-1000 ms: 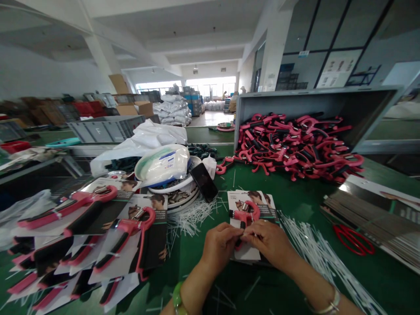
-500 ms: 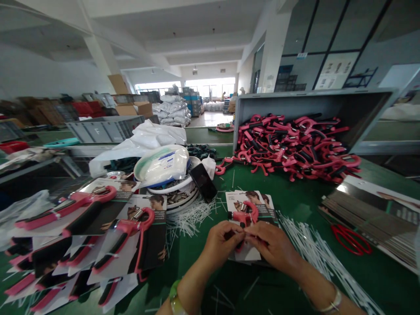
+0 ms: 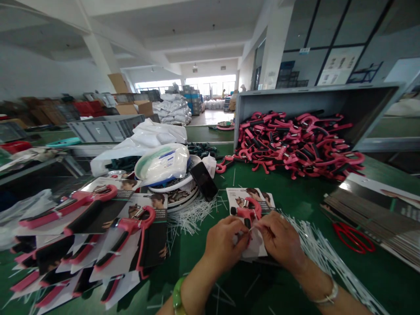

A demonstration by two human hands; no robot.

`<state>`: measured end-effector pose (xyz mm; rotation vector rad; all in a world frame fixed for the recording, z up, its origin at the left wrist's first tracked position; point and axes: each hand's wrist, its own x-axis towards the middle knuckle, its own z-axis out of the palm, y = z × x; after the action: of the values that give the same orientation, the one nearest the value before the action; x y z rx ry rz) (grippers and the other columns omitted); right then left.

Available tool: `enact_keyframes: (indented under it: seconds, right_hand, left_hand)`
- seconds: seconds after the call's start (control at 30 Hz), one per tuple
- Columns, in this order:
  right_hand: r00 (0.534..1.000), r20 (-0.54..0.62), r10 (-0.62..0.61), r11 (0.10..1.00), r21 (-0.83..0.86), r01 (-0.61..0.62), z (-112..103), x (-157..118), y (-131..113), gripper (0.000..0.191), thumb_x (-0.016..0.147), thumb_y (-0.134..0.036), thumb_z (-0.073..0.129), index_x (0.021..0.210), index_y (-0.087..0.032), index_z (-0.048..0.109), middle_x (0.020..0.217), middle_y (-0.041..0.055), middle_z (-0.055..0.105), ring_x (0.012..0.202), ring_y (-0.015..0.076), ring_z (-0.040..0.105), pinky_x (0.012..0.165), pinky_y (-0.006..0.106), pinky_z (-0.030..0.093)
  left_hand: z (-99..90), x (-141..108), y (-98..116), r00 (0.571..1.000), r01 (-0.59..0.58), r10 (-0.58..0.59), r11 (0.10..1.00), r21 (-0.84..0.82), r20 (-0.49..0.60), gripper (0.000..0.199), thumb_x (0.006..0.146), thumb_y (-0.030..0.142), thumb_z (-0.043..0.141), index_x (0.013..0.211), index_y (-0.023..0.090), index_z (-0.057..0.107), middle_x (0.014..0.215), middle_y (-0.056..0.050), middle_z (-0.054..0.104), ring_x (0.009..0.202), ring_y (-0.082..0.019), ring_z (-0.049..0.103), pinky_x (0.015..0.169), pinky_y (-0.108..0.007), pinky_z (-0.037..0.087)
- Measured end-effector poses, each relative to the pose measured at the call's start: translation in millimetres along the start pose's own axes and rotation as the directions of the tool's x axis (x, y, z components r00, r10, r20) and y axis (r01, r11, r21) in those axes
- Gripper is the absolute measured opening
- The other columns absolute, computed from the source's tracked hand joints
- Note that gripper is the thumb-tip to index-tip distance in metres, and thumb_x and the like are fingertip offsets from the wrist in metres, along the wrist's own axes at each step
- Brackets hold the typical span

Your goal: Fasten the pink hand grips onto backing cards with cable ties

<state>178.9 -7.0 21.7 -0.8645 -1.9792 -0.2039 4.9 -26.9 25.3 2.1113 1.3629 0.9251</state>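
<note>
A pair of pink-and-black pliers (image 3: 252,209) with a metal spring lies on a printed backing card (image 3: 259,247), on top of a small stack of cards. My left hand (image 3: 226,240) is closed around the lower handle, its thumb and fingertips pressed together there. On the other side, my right hand (image 3: 282,239) pinches a thin white cable tie (image 3: 252,227) beside that handle. The fingers partly cover the handle and most of the tie. Loose white cable ties (image 3: 315,249) lie right of my right hand.
Carded pliers (image 3: 126,227) are piled at the left. Bowls of metal parts (image 3: 180,197), a phone (image 3: 204,181) and more ties sit behind them. A tipped grey crate (image 3: 315,92) spills pliers at back right. Red scissors (image 3: 354,238) lie by stacked cards (image 3: 370,218).
My hands have drawn slightly apart at the handle, the right moving a little to the right. The white tie now shows between them, and more of the pliers is visible.
</note>
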Motion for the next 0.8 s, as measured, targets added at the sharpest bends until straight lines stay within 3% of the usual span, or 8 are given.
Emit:
enact_keyframes:
  seconds: [0.1, 0.23, 0.37, 0.6, 0.7, 0.8]
  right_hand:
    - [0.987, -0.036, 0.158, 0.987, 0.018, -0.158, 3, -1, 1, 0.013, 0.088, -0.024, 0.049, 0.076, -0.020, 0.052, 0.066, 0.0012, 0.056, 0.063, 0.0140, 0.054, 0.060, 0.026, 0.044]
    - [0.963, 0.182, 0.197, 0.962, 0.152, -0.225, 10, 1, 2, 0.014, 0.090, -0.026, 0.044, 0.080, -0.021, 0.052, 0.076, 0.0035, 0.063, 0.072, 0.0152, 0.059, 0.066, 0.028, 0.047]
    - [0.912, 0.367, 0.185, 0.930, 0.235, -0.283, 10, 0, -1, 0.022, 0.091, -0.031, 0.041, 0.076, -0.020, 0.053, 0.065, 0.0007, 0.061, 0.058, 0.0124, 0.056, 0.055, 0.023, 0.043]
    - [0.944, 0.329, -0.003, 0.993, 0.115, -0.037, 2, -21, -1, 0.031, 0.093, -0.031, 0.039, 0.069, -0.018, 0.055, 0.060, 0.0009, 0.058, 0.057, 0.0122, 0.055, 0.055, 0.024, 0.040]
    - [0.952, 0.291, -0.092, 0.995, 0.050, 0.081, 3, -28, 0, 0.032, 0.093, -0.029, 0.039, 0.071, -0.017, 0.058, 0.061, 0.0025, 0.060, 0.059, 0.0135, 0.055, 0.058, 0.025, 0.041]
    - [0.958, 0.248, -0.145, 0.989, 0.015, 0.146, 4, -29, -1, 0.033, 0.094, -0.026, 0.038, 0.072, -0.017, 0.061, 0.061, 0.0033, 0.062, 0.059, 0.0136, 0.056, 0.057, 0.025, 0.040]
  left_hand:
    - [-5.5, -2, 7, 0.999, 0.032, -0.034, 0.999, 0.041, 0.036, 0.019, 0.079, 0.029, 0.057, 0.095, 0.030, 0.066, 0.097, 0.001, 0.065, 0.087, -0.016, 0.060, 0.075, -0.025, 0.045]
    - [2.7, -8, 0, 0.990, 0.139, -0.140, 0.990, 0.023, 0.023, 0.027, 0.078, 0.035, 0.057, 0.102, 0.025, 0.065, 0.090, -0.003, 0.067, 0.074, -0.016, 0.061, 0.068, -0.026, 0.046]
    - [12.3, -10, -11, 0.975, 0.210, -0.213, 0.977, -0.045, -0.059, 0.021, 0.083, 0.034, 0.053, 0.088, 0.020, 0.067, 0.083, -0.004, 0.069, 0.070, -0.016, 0.061, 0.065, -0.025, 0.045]
    - [11.7, -8, -18, 0.971, 0.224, -0.216, 0.972, 0.066, -0.105, 0.018, 0.082, 0.029, 0.053, 0.083, 0.018, 0.067, 0.072, -0.003, 0.061, 0.066, -0.015, 0.057, 0.062, -0.026, 0.042]
    - [13.1, -5, -17, 0.979, 0.176, -0.172, 0.984, 0.028, -0.107, 0.021, 0.082, 0.031, 0.053, 0.095, 0.021, 0.066, 0.090, -0.004, 0.060, 0.077, -0.015, 0.057, 0.070, -0.027, 0.045]
    - [19.6, 3, -15, 0.979, 0.186, -0.186, 0.983, -0.007, -0.087, 0.027, 0.073, 0.040, 0.065, 0.096, 0.026, 0.067, 0.100, -0.004, 0.059, 0.094, -0.020, 0.055, 0.081, -0.031, 0.044]
